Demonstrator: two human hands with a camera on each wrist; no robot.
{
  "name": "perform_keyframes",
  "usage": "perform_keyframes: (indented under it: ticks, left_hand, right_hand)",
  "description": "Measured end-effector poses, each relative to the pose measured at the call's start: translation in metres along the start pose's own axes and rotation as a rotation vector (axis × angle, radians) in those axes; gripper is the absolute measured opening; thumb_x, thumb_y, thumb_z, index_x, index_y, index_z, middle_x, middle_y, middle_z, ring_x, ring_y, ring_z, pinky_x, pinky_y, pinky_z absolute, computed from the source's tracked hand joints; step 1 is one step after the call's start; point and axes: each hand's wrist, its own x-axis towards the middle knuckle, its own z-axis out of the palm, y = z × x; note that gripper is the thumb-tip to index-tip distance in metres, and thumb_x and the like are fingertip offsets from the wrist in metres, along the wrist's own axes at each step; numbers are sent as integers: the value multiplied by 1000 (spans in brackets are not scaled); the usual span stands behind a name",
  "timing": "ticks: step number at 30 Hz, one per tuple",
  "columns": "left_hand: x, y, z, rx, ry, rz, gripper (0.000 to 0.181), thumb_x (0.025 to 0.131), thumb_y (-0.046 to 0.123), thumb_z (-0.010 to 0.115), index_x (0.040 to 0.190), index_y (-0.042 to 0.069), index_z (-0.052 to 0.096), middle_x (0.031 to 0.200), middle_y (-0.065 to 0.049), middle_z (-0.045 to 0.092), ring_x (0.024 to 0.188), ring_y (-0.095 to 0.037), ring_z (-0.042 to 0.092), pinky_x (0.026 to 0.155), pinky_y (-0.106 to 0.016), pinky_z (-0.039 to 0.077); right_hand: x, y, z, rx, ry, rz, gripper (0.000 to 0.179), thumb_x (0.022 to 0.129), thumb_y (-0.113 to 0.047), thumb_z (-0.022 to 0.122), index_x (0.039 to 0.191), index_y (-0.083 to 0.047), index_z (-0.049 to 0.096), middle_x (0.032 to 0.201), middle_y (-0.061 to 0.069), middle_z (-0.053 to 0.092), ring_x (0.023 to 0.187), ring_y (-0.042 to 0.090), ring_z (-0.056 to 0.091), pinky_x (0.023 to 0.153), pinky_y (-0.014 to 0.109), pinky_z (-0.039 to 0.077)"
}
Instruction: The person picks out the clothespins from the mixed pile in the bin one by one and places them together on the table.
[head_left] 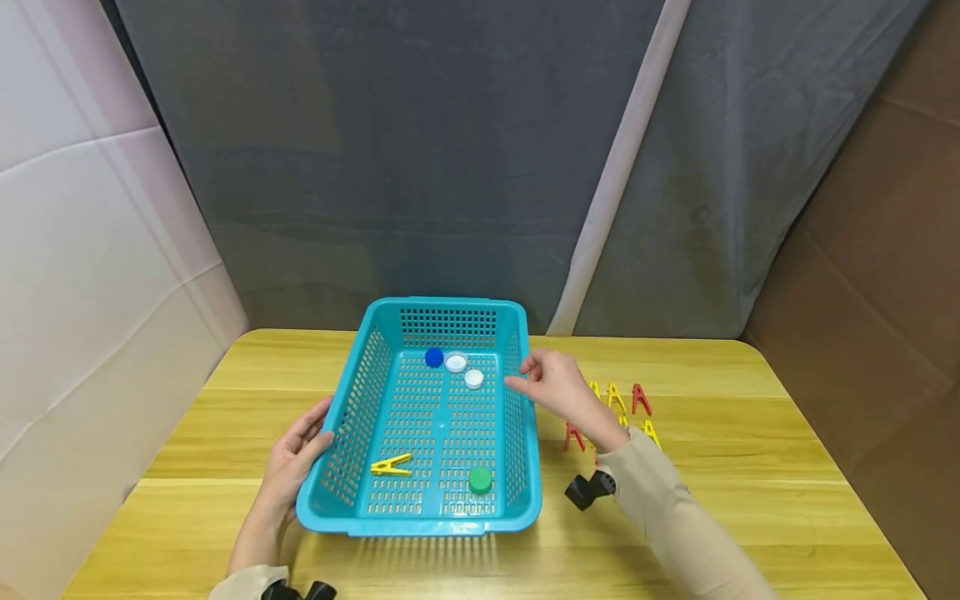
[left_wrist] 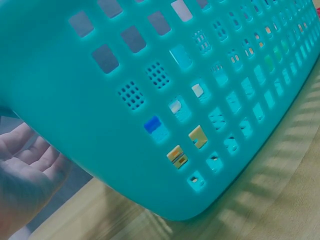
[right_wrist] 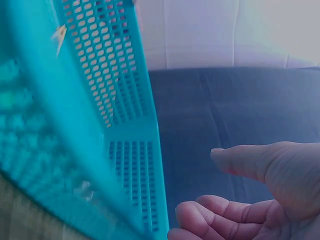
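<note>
A turquoise plastic basket (head_left: 440,527) stands over the table, and my left hand (head_left: 288,467) grips its left rim, thumb on top. In the left wrist view the basket wall (left_wrist: 90,125) fills most of the picture, with the left fingers (left_wrist: 37,152) at its rim. My right hand (head_left: 558,385) is by the right rim, holding nothing; its thumb and fingers are parted in the right wrist view. Inside the basket lie a blue bottle cap (head_left: 433,357), two white caps, one nearer (head_left: 474,379) and one farther (head_left: 455,362), a green cap (head_left: 480,480) and a yellow clothespin (head_left: 391,465).
On the wooden table (head_left: 750,467), right of the basket, lie several red and yellow clothespins, among them a red clothespin (head_left: 641,399) and a yellow clothespin (head_left: 616,397). My right forearm partly hides them. A grey curtain (head_left: 337,167) hangs behind the table.
</note>
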Motion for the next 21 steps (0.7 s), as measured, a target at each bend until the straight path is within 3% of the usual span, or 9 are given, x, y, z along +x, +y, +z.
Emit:
perform_keyframes:
  ticks: [10,21]
  left_hand:
    - [-1,2,0,3,11,-23,52,94,-1,50,139,-14,28,116,22,56,107,6,52,84,-12,46]
    - [-1,4,0,15,10,-38,53,95,0,50,139,-15,26,115,22,56,106,6,52,84,-12,46]
  right_hand:
    - [20,-32,22,62,-81,-126,24,82,-19,72,90,1,63,74,5,63,65,13,56,58,22,47]
    - [40,-46,63,155,-231,-276,18,84,-16,71,91,-1,63,79,4,64,69,10,57,63,18,48]
